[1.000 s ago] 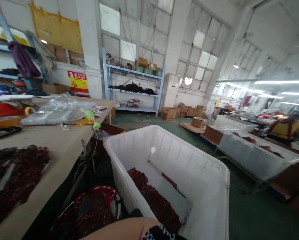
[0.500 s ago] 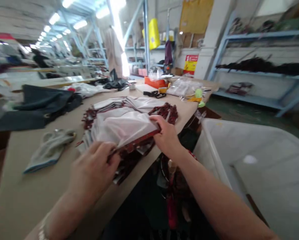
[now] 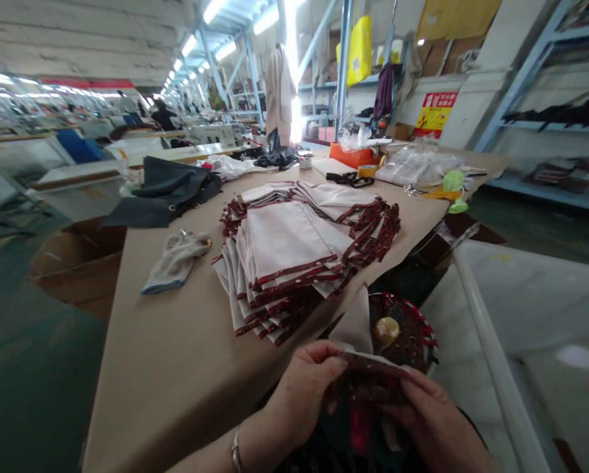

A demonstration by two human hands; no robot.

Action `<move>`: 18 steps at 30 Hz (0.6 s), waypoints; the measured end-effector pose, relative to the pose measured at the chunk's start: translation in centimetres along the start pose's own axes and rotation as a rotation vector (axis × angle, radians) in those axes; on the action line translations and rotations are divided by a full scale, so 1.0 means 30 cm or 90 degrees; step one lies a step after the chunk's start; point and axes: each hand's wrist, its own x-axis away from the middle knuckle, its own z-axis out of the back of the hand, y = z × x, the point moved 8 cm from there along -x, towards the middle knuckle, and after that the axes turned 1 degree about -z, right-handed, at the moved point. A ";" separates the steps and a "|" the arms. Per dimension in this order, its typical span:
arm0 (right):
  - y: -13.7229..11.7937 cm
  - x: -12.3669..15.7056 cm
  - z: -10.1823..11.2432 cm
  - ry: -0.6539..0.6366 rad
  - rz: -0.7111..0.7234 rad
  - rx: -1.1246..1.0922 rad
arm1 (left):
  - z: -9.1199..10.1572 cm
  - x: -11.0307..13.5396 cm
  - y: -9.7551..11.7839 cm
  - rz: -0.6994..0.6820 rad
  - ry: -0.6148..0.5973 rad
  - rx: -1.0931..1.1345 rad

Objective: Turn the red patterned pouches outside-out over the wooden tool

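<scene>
My left hand (image 3: 306,387) pinches one end of a pale fabric panel with a dark red patterned edge (image 3: 375,383). The other end is gripped by my right hand (image 3: 432,414), fingers closed, so the edge stretches between both hands, below the table's front edge. Part of the pale cloth (image 3: 356,322) sticks up behind the hands. On the table a stack of similar pale panels (image 3: 289,240) with dark red borders lies just beyond my hands. A round dark red patterned item with a gold knob (image 3: 387,331) sits behind my right hand; I cannot make out its kind.
A whitish work glove (image 3: 176,259) and dark grey cloth (image 3: 169,187) lie on the brown-covered table (image 3: 176,341) at left. At right stands a large white bin (image 3: 545,295). An orange box (image 3: 354,155), yellow tape (image 3: 366,171) and clear plastic bags (image 3: 415,167) occupy the back.
Both hands have moved off the stack, toward my body and to the right, with a panel between them. The view has turned left, and the stack now lies uncovered.
</scene>
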 end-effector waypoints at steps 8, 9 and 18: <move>-0.063 0.102 -0.019 -0.101 -0.223 -0.273 | -0.143 -0.037 -0.032 0.180 -0.165 0.111; -0.111 0.084 -0.002 -0.100 -0.187 -0.258 | -0.154 -0.064 -0.001 0.167 -0.163 0.135; 0.054 -0.312 0.241 0.163 -0.129 -0.249 | -0.122 -0.375 -0.144 0.143 0.068 0.111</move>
